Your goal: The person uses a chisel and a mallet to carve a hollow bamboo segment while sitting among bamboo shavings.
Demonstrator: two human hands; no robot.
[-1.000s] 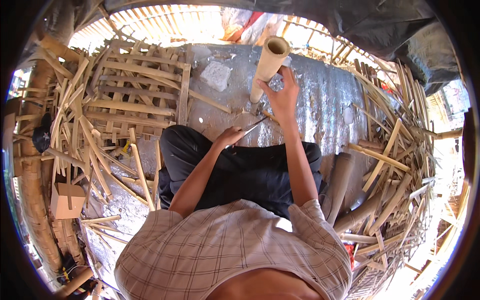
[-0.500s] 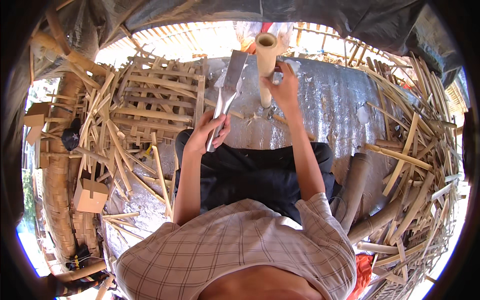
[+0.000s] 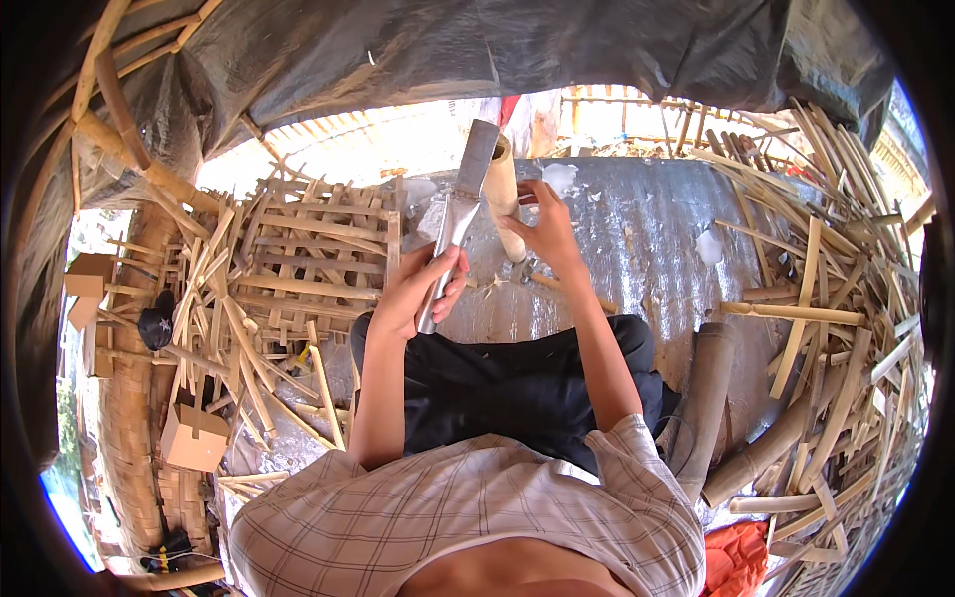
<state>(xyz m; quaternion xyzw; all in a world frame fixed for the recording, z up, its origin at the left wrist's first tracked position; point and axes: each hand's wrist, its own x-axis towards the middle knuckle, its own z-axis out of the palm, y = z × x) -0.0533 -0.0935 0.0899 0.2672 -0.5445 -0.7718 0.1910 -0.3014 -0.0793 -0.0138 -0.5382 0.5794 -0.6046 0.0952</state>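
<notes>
My left hand is wrapped round the round metal handle of a broad-bladed chopping knife. The blade points up and away from me, its squared end beside the top of a bamboo tube. That tube stands nearly upright in front of me, leaning a little left, with its hollow mouth at the top. From its right side my right hand holds it, thumb against the near face and fingers curled at the side. The far side of the tube is hidden, so the finger contact there does not show.
Left of the knife lies a lattice of bamboo slats, with loose strips nearer me. Split bamboo is heaped at the right, beside thick bamboo poles. Beneath the tube spreads a shiny grey sheet. A cardboard box sits at left.
The view has tilted up, so things sit lower in the picture. The bamboo tube has tipped left, its top closer to the knife blade. Both hands keep their holds.
</notes>
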